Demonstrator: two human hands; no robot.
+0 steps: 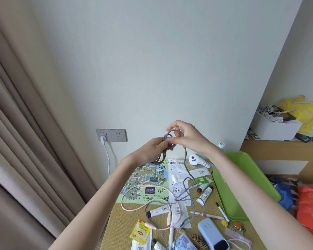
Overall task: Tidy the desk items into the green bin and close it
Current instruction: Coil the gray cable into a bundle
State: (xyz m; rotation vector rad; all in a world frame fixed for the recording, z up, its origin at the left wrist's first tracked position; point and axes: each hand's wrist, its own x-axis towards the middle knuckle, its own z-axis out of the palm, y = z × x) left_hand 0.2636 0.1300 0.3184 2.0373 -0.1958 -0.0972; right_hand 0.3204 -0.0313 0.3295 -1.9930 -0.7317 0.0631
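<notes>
Both hands are raised above the desk, holding a grey braided cable [185, 159]. My left hand [153, 149] grips several coiled loops of it. My right hand [186, 137] pinches another loop against the coil. The cable's loose tail hangs down and snakes over the wooden desk [126, 224]. The green bin [249, 179] lies at the desk's right side, partly hidden behind my right forearm. On the desk lie a pink cable [134, 207], small tubes [205, 193], a pen [222, 212], tea sachets [140, 231], a blue case [213, 233], a hairbrush [200, 240] and a white device [199, 159].
A colourful map sheet [148, 183] with handwriting and papers cover the desk's far part. A wall socket [111, 135] holds a white plug and cord. Curtains [16, 123] hang at left. A shelf at right carries a white box [276, 127] and yellow bag; red and blue bags sit below.
</notes>
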